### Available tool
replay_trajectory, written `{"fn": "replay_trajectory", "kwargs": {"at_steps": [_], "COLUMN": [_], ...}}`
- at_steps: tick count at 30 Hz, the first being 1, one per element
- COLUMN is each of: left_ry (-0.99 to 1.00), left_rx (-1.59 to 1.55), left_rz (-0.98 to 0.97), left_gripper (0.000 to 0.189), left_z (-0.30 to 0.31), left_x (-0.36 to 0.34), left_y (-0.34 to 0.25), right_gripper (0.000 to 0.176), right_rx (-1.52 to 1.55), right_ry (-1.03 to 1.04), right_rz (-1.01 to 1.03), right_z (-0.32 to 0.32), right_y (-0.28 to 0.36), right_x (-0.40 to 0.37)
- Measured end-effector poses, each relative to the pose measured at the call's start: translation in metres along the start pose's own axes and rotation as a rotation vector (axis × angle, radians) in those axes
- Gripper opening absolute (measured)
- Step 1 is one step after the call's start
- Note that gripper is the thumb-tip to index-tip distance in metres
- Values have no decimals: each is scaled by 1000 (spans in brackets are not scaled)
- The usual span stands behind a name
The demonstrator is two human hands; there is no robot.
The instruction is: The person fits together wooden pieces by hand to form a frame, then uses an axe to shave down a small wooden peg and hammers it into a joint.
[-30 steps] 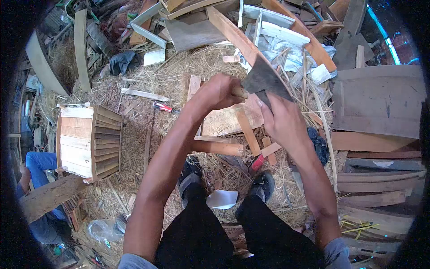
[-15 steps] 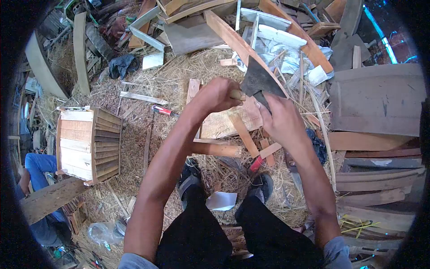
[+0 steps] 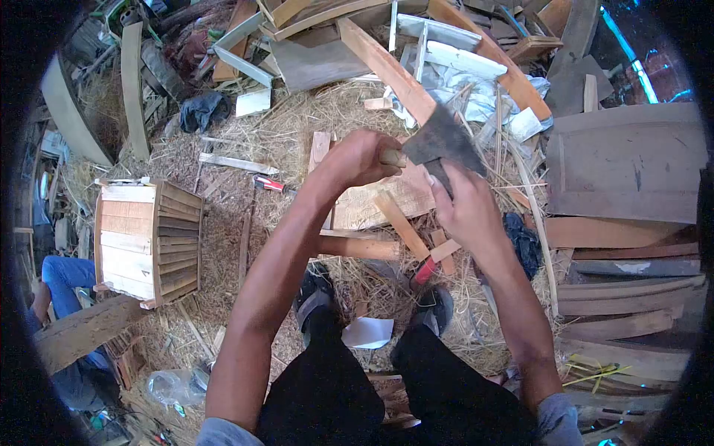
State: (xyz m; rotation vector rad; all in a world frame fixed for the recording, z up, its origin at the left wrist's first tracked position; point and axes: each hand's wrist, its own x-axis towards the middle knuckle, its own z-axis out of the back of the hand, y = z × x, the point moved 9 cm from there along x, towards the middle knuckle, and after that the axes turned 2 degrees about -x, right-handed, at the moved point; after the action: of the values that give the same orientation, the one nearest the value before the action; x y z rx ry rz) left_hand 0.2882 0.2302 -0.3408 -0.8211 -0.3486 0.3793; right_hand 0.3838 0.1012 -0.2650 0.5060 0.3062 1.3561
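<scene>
My left hand (image 3: 370, 157) is closed around a short light wooden piece (image 3: 393, 157), whose end shows at the fist. Just right of it, my right hand (image 3: 470, 204) grips a dark, flat metal blade (image 3: 448, 143) by its lower part, with the thumb against it. The blade's wide edge points up and to the right. Beneath both hands lies a pale wooden board (image 3: 372, 202), with a wooden block (image 3: 361, 247) and a slanted wooden strip (image 3: 401, 225) nearer my feet. A red-handled tool (image 3: 425, 272) lies between the shoes.
A slatted wooden crate (image 3: 128, 241) stands at the left. Beside it another person's blue-clad leg (image 3: 65, 279) shows. A red and black screwdriver (image 3: 268, 183) lies on the straw. Wooden panels (image 3: 625, 167) and curved boards are stacked at the right. White paper (image 3: 367, 333) lies near my feet.
The blade has tilted and shifted slightly down and right, with my right hand moving along with it. My left hand has hardly moved.
</scene>
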Motion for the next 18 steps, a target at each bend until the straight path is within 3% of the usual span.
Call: {"fn": "replay_trajectory", "kwargs": {"at_steps": [2, 5, 12, 14, 18], "left_ry": [20, 17, 14, 0, -9], "left_rx": [34, 54, 80, 34, -110], "left_rz": [-17, 13, 41, 30, -51], "left_gripper": [32, 32, 32, 31, 34], "left_z": [-2, 2, -6, -5, -12], "left_x": [2, 0, 1, 0, 1], "left_y": [-4, -3, 9, 12, 14], "right_gripper": [25, 26, 30, 36, 40], "right_rx": [-69, -13, -129, -169, -245], "right_ry": [110, 9, 125, 112, 173], "right_rz": [-38, 0, -12, 63, 9], "right_z": [-12, -8, -3, -2, -4], "right_y": [-10, -3, 12, 21, 22], "right_x": [1, 0, 7, 5, 6]}}
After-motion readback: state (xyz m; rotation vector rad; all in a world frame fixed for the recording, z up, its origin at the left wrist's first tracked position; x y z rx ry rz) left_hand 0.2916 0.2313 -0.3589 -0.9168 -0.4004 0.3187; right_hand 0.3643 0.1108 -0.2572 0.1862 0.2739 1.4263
